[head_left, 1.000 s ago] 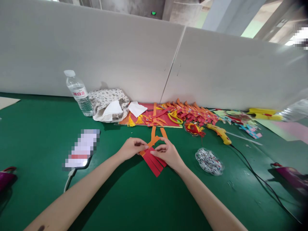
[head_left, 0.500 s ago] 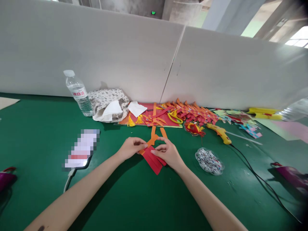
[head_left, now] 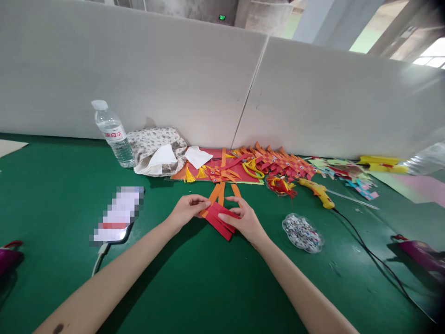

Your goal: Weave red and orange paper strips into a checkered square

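Observation:
Between my two hands are red paper strips point(head_left: 219, 225), lying side by side and pointing down to the right. Orange paper strips point(head_left: 214, 195) cross them at the top left. My left hand point(head_left: 189, 209) pinches the corner where red and orange meet, thumb on top. My right hand point(head_left: 245, 222) grips the right side of the red strips with its thumb over them; its index finger is raised and bent. Another orange strip point(head_left: 236, 189) lies beyond the right fingers. The undersides of the strips and several fingertips are hidden.
Behind the strips lie woven red-and-orange paper fish point(head_left: 271, 162) and a tissue pouch point(head_left: 156, 148). A water bottle point(head_left: 114, 134) and a phone point(head_left: 118, 215) are at left. At right are a dish of googly eyes point(head_left: 302, 233) and a yellow glue gun point(head_left: 318, 192) with a trailing cord.
The red strips have turned and shifted slightly up. An orange strip that was folded over near the fingers now points away from me. Both hands stay on the paper.

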`<state>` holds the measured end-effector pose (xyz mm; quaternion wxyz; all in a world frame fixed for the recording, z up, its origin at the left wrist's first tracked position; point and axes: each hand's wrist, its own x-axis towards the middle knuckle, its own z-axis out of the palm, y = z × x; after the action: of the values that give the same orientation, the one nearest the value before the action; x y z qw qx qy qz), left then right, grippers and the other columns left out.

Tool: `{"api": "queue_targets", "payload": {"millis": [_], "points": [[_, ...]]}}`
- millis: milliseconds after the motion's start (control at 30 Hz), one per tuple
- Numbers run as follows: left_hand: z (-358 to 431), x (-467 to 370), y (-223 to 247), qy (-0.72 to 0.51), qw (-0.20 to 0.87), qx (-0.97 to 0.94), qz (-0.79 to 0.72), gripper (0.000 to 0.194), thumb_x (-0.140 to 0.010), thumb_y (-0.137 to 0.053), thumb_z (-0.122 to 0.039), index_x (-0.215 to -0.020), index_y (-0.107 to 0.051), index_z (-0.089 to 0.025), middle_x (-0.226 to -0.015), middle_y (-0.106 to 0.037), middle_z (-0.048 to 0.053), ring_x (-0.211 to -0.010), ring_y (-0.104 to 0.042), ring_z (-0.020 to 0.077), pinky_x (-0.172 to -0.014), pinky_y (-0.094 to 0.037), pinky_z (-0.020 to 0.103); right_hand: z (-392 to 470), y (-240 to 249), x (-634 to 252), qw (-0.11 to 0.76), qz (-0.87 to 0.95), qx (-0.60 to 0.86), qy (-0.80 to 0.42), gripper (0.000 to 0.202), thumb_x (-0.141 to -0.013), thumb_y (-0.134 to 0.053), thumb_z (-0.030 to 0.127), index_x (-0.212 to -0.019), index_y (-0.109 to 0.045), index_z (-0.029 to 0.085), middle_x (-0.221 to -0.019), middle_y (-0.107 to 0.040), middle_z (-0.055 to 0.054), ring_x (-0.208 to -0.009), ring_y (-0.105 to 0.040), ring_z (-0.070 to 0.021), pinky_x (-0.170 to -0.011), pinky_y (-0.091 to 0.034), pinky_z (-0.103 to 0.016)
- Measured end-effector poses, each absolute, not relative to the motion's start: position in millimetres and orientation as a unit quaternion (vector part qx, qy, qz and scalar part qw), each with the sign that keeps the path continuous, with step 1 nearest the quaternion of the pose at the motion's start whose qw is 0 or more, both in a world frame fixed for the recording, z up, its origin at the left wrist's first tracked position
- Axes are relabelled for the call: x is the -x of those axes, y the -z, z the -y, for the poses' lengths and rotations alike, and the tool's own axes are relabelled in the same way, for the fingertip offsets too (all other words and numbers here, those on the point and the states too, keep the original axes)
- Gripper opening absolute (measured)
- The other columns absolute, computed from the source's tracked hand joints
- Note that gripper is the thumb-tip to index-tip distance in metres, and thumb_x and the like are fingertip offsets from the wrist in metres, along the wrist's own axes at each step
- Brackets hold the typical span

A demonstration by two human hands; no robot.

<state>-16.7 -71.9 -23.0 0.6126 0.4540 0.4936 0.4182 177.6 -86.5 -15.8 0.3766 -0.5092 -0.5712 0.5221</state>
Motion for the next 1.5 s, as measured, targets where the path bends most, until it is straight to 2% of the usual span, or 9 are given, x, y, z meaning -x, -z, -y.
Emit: {"api": "queue_targets", "payload": {"millis": [267,467,667,833,1000,1100,1200,1300,1500], "points": [[71.8,17.5,21.0,-0.426,0.624,-0.442,-0.484,0.032,-0.063,-0.074,-0.04,-0.08,-0.066,-0.015,-0.07,-0.065,0.0,-0.059,-0.058,0.0097,-0.055,-0.05,0.021,89.0,14.9,-175.0,0.349,0.598,0.531,-0.489,0.056,-0.063,-0.075,0.033,-0.112,-0.048,0.024,-0.078,-0.07,-0.004,-0.068,-0.068,-0.0217,-0.06,-0.055,-0.034],[70.6,18.3,22.9,-0.432,0.629,-0.439,-0.474,0.033,-0.063,-0.074,-0.041,-0.08,-0.065,-0.015,-0.071,-0.065,-0.001,-0.06,-0.059,0.0099,-0.056,-0.05,0.021,90.5,9.1,-174.0,0.354,0.563,0.533,-0.523,0.048,-0.073,-0.065,0.046,-0.112,-0.049,0.023,-0.075,-0.069,-0.004,-0.066,-0.067,-0.02,-0.056,-0.053,-0.03],[71.8,18.8,22.2,-0.429,0.622,-0.444,-0.481,0.032,-0.064,-0.074,-0.04,-0.082,-0.065,-0.015,-0.072,-0.065,0.0,-0.062,-0.059,0.0098,-0.056,-0.05,0.02,92.1,9.4,-172.3,0.327,0.601,0.526,-0.505,0.065,-0.06,-0.078,0.033,-0.116,-0.046,0.024,-0.079,-0.07,-0.002,-0.068,-0.067,-0.0202,-0.06,-0.054,-0.031],[71.0,18.9,21.7,-0.437,0.625,-0.433,-0.481,0.033,-0.063,-0.074,-0.04,-0.082,-0.066,-0.015,-0.073,-0.065,0.0,-0.061,-0.059,0.0097,-0.055,-0.05,0.02,86.3,4.3,-183.7,0.423,0.621,0.55,-0.365,0.046,-0.076,-0.062,0.046,-0.112,-0.047,0.023,-0.062,-0.065,0.002,-0.055,-0.063,-0.0172,-0.052,-0.049,-0.027],[70.6,19.3,21.3,-0.427,0.636,-0.429,-0.48,0.032,-0.062,-0.075,-0.04,-0.08,-0.065,-0.015,-0.072,-0.066,0.0,-0.06,-0.059,0.01,-0.055,-0.05,0.022,71.3,1.6,-211.2,0.481,0.629,0.579,-0.197,0.044,-0.079,-0.057,0.046,-0.113,-0.045,0.02,-0.084,-0.067,-0.005,-0.07,-0.065,-0.0187,-0.062,-0.052,-0.03],[69.8,19.7,21.9,-0.425,0.63,-0.429,-0.488,0.032,-0.062,-0.075,-0.04,-0.08,-0.065,-0.015,-0.073,-0.066,0.0,-0.06,-0.059,0.0099,-0.055,-0.049,0.021,65.0,10.8,-216.4,0.422,0.689,0.576,-0.128,0.042,-0.081,-0.055,0.041,-0.116,-0.044,0.02,-0.104,-0.065,-0.01,-0.093,-0.062,-0.0234,-0.074,-0.051,-0.036],[68.5,20.1,23.4,-0.417,0.627,-0.432,-0.495,0.03,-0.063,-0.074,-0.039,-0.08,-0.066,-0.016,-0.074,-0.066,0.001,-0.061,-0.059,0.0102,-0.055,-0.048,0.02,63.3,20.8,-211.6,0.296,0.758,0.581,-0.03,0.041,-0.083,-0.052,0.035,-0.12,-0.044,0.02,-0.112,-0.062,-0.011,-0.106,-0.056,-0.0269,-0.084,-0.046,-0.042],[67.6,20.5,24.5,-0.409,0.626,-0.439,-0.498,0.029,-0.063,-0.074,-0.039,-0.08,-0.066,-0.016,-0.074,-0.066,0.001,-0.063,-0.059,0.0106,-0.056,-0.048,0.02,63.0,24.1,-206.4,0.202,0.789,0.58,0.022,0.035,-0.088,-0.046,0.028,-0.121,-0.045,0.016,-0.107,-0.064,-0.012,-0.1,-0.059,-0.0258,-0.083,-0.046,-0.039],[68.3,20.2,22.3,-0.406,0.634,-0.438,-0.491,0.032,-0.062,-0.074,-0.042,-0.078,-0.064,-0.016,-0.073,-0.065,0.0,-0.063,-0.06,0.011,-0.057,-0.05,0.021,60.2,20.3,-213.1,0.145,0.777,0.61,0.059,0.034,-0.09,-0.037,0.016,-0.122,-0.046,0.015,-0.093,-0.066,-0.011,-0.085,-0.061,-0.0231,-0.071,-0.044,-0.032]]}}
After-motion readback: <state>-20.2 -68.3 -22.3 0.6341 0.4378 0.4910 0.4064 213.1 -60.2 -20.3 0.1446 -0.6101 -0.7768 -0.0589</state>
